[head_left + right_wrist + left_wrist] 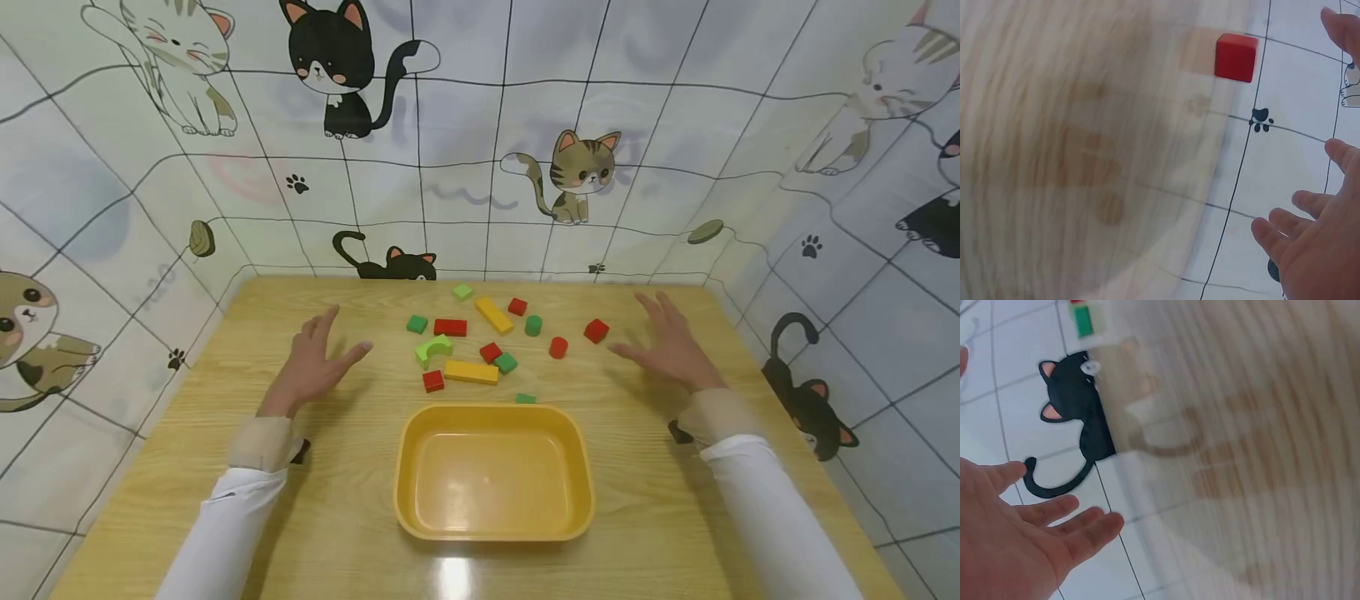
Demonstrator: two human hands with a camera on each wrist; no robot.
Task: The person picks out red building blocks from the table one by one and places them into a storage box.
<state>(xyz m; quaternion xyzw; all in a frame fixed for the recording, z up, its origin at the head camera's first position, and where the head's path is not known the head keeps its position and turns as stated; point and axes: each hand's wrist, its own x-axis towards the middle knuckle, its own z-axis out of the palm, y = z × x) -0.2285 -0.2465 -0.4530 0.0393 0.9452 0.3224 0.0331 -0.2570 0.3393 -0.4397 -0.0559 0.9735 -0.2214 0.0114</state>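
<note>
Over the left side of the table, my left hand (pixel 311 362) is spread with its fingers extended and holds nothing. My right hand (pixel 671 346) hovers likewise on the right, empty, its thumb nearest a red cube (pixel 596 331). That red cube (pixel 1235 57) also shows in the right wrist view. Between the hands lie scattered toy blocks: a light green arch (pixel 433 348), a yellow bar (pixel 471 372), a slanted yellow bar (pixel 494 315), a red bar (pixel 450 327), a green cylinder (pixel 533 325) and a red cylinder (pixel 558 347).
A yellow rectangular tray (pixel 495 475) sits in front of the blocks, near the body. Beneath everything is a wooden table (pixel 345 500). Its back edge meets a white sheet (pixel 457 192) printed with cats and grid lines, which also rises at both sides.
</note>
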